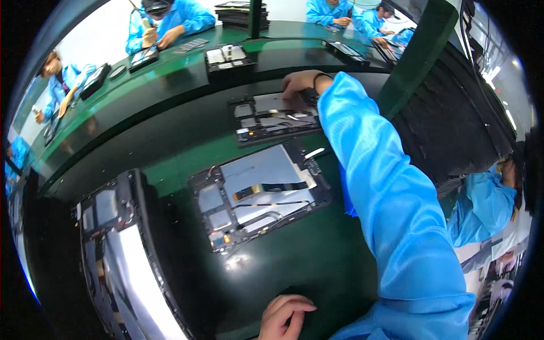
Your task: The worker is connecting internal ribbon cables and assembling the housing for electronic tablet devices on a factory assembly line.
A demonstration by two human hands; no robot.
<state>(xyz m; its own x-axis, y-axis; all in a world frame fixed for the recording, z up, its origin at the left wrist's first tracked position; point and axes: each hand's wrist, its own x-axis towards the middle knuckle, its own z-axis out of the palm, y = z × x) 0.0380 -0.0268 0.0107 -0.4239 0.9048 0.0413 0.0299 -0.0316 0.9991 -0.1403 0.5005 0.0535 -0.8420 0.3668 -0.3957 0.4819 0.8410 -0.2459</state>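
Note:
My right arm, in a blue sleeve, reaches far forward. My right hand (305,84) is bent over the far edge of an opened tablet (277,122), fingers curled down against it; the fingertips are partly hidden. Nearer lies a second opened tablet (255,190), with a silver battery panel, ribbon cables and a white tab at its right end. My left hand (286,317) rests low by the near edge of the view, fingers curled together, with nothing visible in them. To its left, a third opened tablet (124,249) with a bright silver panel lies at a slant.
A green post (419,56) rises beyond my right arm, beside a black stack (453,119). Across a raised green ledge, another opened tablet (228,56) lies in a dark tray. Several people in blue work behind it. A blue object (347,192) shows beside my right sleeve.

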